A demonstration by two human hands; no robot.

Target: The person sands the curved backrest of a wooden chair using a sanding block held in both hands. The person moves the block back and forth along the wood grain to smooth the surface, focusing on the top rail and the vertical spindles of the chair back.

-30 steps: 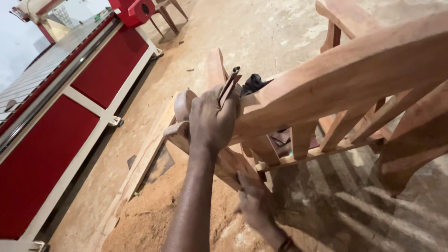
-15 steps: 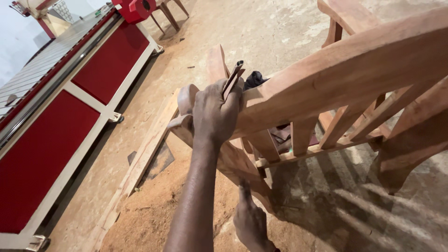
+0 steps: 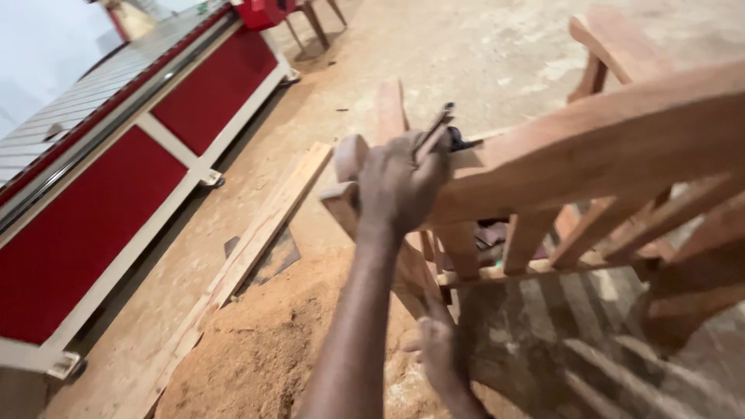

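My left hand (image 3: 400, 186) is closed around a thin dark metal tool (image 3: 433, 130) and presses against the left end of a curved top rail of a wooden chair frame (image 3: 621, 147). The tool's tip pokes up past my knuckles. My right hand (image 3: 438, 353) is lower down, fingers apart, resting flat against a slanted lower leg of the same frame (image 3: 411, 271). Several slats (image 3: 528, 240) run down from the rail to a crossbar.
A red and white machine with a slatted bed (image 3: 116, 178) runs along the left. A long plank (image 3: 248, 248) lies on the dusty floor beside a sawdust pile (image 3: 264, 349). Stool legs (image 3: 314, 19) stand at the back, and another wooden frame (image 3: 597, 46) at the top right.
My left hand stays on the rail end with the tool. My right hand has slid lower along the leg. The view has shifted slightly.
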